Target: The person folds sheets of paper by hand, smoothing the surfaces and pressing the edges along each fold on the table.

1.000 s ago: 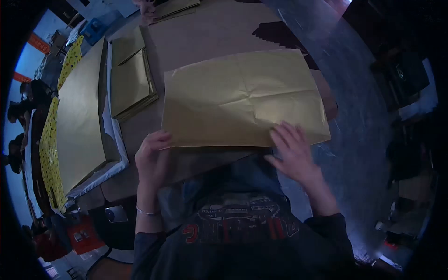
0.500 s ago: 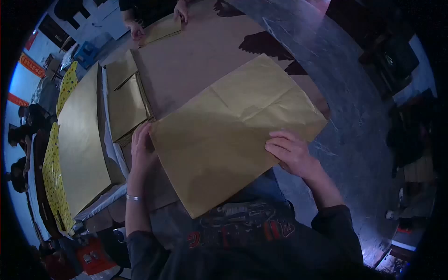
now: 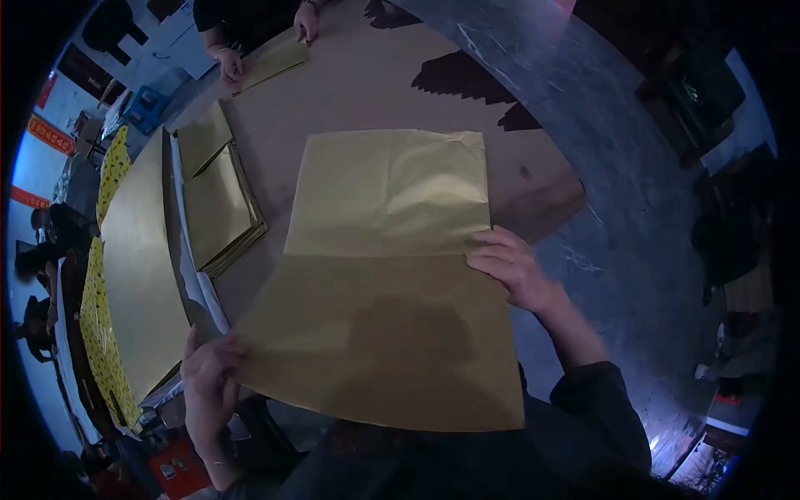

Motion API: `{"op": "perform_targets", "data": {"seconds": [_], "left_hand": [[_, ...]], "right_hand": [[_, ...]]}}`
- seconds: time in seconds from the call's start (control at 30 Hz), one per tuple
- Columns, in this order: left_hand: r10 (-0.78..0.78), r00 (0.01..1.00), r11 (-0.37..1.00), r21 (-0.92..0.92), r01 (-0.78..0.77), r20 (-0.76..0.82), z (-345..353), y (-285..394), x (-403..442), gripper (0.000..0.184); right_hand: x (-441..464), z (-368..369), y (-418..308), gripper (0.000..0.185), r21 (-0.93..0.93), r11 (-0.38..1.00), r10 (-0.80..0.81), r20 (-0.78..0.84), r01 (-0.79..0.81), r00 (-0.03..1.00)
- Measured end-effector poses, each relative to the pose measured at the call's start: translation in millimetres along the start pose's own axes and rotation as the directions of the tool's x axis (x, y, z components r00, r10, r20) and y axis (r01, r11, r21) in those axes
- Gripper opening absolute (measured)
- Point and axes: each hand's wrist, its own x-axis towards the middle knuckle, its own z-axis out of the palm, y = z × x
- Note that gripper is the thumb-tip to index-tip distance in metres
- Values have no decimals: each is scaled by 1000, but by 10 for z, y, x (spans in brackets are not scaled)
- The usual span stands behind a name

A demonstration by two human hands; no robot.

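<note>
A large gold paper sheet (image 3: 400, 308) with a crease across its middle reaches from the brown table over my lap. My left hand (image 3: 210, 375) pinches its left edge near the lower corner. On the opposite side, my right hand (image 3: 512, 265) grips the right edge close to the crease, fingers on top. The sheet's upper half is wrinkled and lies toward the table. A stack of folded gold paper (image 3: 218, 208) sits on the table to the left, beyond my left hand.
Beside the stack, a large gold sheet (image 3: 142, 275) lies on white wrapping by yellow patterned material (image 3: 107, 325). Across the brown table (image 3: 333, 92), another person's hands (image 3: 229, 65) touch a small gold piece (image 3: 275, 65). Dark jagged shapes (image 3: 458, 77) lie near the table's right edge.
The gold sheet has turned so that its long side runs toward me. My left hand has moved down and left with its edge; my right hand stays on the right edge.
</note>
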Motion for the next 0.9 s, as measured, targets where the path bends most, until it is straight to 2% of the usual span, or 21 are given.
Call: {"op": "perform_targets", "data": {"seconds": [0.07, 0.1, 0.13, 0.2, 0.23, 0.27, 0.3, 0.33, 0.37, 0.43, 0.5, 0.57, 0.6, 0.67, 0.73, 0.77, 0.9], "left_hand": [[-39, 985, 989, -137, 62, 167, -127, 105, 22, 10], [-45, 985, 988, -135, 68, 167, -119, 105, 91, 10], [3, 992, 997, -82, 8, 128, -110, 90, 232, 9], [56, 994, 998, -23, -54, 91, -64, 37, 538, 8], [-81, 988, 989, -112, 97, 134, -31, -26, 705, 7], [-212, 959, 950, -192, 248, 190, 8, -106, 886, 7], [-142, 976, 962, -209, 175, 165, 120, -257, 1071, 10], [-72, 988, 969, -225, 102, 138, 207, -382, 1274, 14], [-106, 969, 968, -199, 152, 225, 208, -354, 1497, 15], [-139, 932, 960, -185, 209, 334, 306, -453, 1885, 18], [-133, 924, 955, -201, 216, 359, 634, -750, 2179, 19], [-145, 897, 972, -111, 209, 418, 959, -972, 2416, 21], [-144, 896, 971, -113, 209, 419, 1122, -1035, 2493, 21], [-167, 898, 983, 3, 182, 408, 1377, -1066, 2584, 23], [-135, 899, 988, -16, 156, 416, 1475, -1058, 2606, 22], [-139, 904, 988, -5, 154, 405, 1538, -1079, 2611, 23], [-178, 908, 983, 38, 177, 379, 1650, -1166, 2599, 26]], "right_hand": [[-175, 120, 80, 25, 114, 990, 84, 43, -88, 996], [-184, 125, 78, 24, 137, 983, 119, 32, -123, 992], [-225, 182, 130, 24, 140, 983, 117, 34, -120, 993], [-312, 324, 249, 21, 319, 903, 284, 59, -288, 957], [-318, 313, 233, 21, 320, 902, 287, 57, -289, 956], [-228, 245, 149, 21, 258, 890, 367, 81, -375, 927], [-179, 212, 106, 21, 192, 870, 443, 99, -454, 891], [-266, 347, 178, 29, 191, 831, 518, 81, -523, 852], [-228, 364, 152, 29, 191, 831, 517, 82, -523, 852], [-81, 424, 72, 38, 231, 688, 710, -14, -688, 705], [-63, 554, 109, 40, 173, 683, 727, -78, -709, 682], [13, 602, 132, 41, 114, 672, 740, -142, -731, 658], [84, 574, 116, 39, 73, 696, 715, -161, -714, 681], [138, 566, 115, 37, 28, 717, 690, -170, -696, 704], [132, 572, 130, 31, -86, 727, 675, -93, -681, 732], [121, 607, 151, 23, -138, 775, 600, -143, -616, 787], [98, 573, 108, 13, -56, 790, 603, -111, -611, 790]]}}
